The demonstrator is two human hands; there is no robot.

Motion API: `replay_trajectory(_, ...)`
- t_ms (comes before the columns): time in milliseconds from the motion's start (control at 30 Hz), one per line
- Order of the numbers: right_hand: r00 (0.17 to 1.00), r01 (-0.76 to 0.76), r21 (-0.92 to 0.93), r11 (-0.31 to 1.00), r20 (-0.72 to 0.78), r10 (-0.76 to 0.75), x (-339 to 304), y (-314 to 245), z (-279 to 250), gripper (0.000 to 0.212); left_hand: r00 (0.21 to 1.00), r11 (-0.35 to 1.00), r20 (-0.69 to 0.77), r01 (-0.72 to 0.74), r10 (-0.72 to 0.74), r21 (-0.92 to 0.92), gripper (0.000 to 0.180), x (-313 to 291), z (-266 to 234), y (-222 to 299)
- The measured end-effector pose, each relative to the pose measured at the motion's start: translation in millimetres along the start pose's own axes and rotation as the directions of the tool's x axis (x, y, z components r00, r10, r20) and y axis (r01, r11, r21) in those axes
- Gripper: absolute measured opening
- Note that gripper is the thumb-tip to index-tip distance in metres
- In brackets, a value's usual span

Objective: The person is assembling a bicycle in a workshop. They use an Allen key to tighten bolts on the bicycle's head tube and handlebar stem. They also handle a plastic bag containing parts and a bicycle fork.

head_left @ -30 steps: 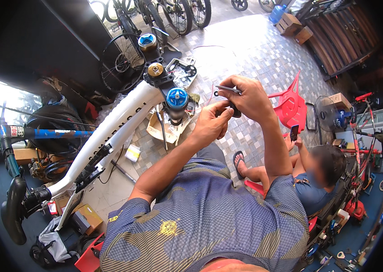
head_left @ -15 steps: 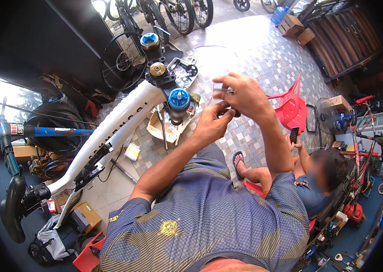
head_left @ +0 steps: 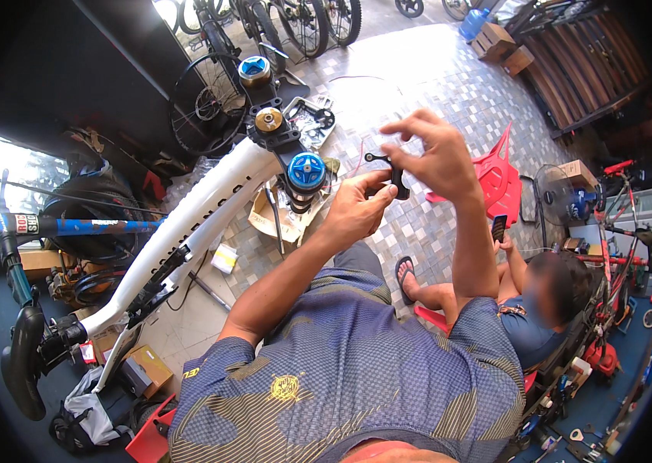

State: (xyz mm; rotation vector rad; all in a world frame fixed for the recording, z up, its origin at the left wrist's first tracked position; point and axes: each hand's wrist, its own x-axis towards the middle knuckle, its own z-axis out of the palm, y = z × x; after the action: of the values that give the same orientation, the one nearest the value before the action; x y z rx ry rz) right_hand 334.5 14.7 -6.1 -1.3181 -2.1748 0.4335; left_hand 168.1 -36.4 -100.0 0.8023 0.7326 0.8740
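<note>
My left hand (head_left: 360, 204) pinches a small black bracket (head_left: 397, 179) with a round eye at its upper end. Over and to the right of it is my right hand (head_left: 440, 158), fingers spread, thumb close to the bracket; whether they touch I cannot tell. A thin reddish strand (head_left: 360, 154) shows left of the bracket. To my left stands a white bike frame (head_left: 210, 189) with a double-crown fork. Its blue fork caps (head_left: 306, 170) and a gold steerer top (head_left: 269, 119) face up.
A parts tray (head_left: 312, 123) and an opened cardboard box (head_left: 264, 216) lie beyond the fork. At right, a person (head_left: 534, 332) sits holding a phone (head_left: 499, 227), near a red plastic chair (head_left: 491, 181) and a fan (head_left: 565, 197). Several bikes (head_left: 295, 27) stand at the back.
My right hand has drawn away to the right, and its fingers have spread. The black bracket, earlier mostly hidden, now shows in my left hand.
</note>
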Motion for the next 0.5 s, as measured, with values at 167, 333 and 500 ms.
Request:
replay_trajectory(167, 0.993, 0.062, -0.244, 0.968, 0.116, -0.034, -2.7, -7.1, 22.1, 0.016, 1.000, 0.993, -0.013, -0.018, 0.020, 0.118, 0.021, 3.6, -3.0, -1.7)
replay_trajectory(333, 0.987, 0.149, -0.253, 0.956, 0.093, -0.129, -6.1, -3.0, 32.0, 0.011, 0.999, 0.984, -0.034, 0.025, -0.019, 0.179, 0.019, 6.4, -6.7, -1.8)
replay_trajectory(500, 0.978, 0.111, -0.056, 0.992, -0.173, -0.119, -7.1, -13.8, 8.1, 0.014, 0.991, 0.924, 0.083, 0.125, -0.102, -0.360, 0.020, 13.7, -13.8, -5.7)
